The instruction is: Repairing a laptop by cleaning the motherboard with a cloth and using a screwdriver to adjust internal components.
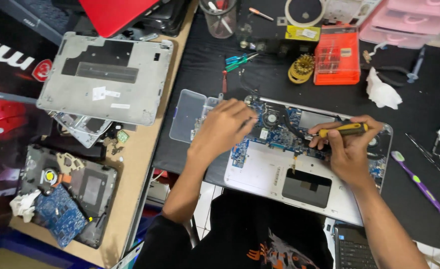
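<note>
An opened silver laptop chassis (259,172) lies on the black mat, its blue motherboard (279,130) and fan exposed. My right hand (347,149) grips a yellow-and-black screwdriver (343,130), held sideways with its tip toward the board's middle. My left hand (223,127) rests on the board's left edge, fingers curled over the corner; whether it pinches anything is hidden.
A clear plastic parts box (187,115) sits left of the chassis. A detached grey bottom cover (105,77) and another dismantled laptop (68,199) lie on the wooden table at left. An orange bit case (336,56), tissue (382,92), purple toothbrush (419,183) and tweezers (429,154) surround the work area.
</note>
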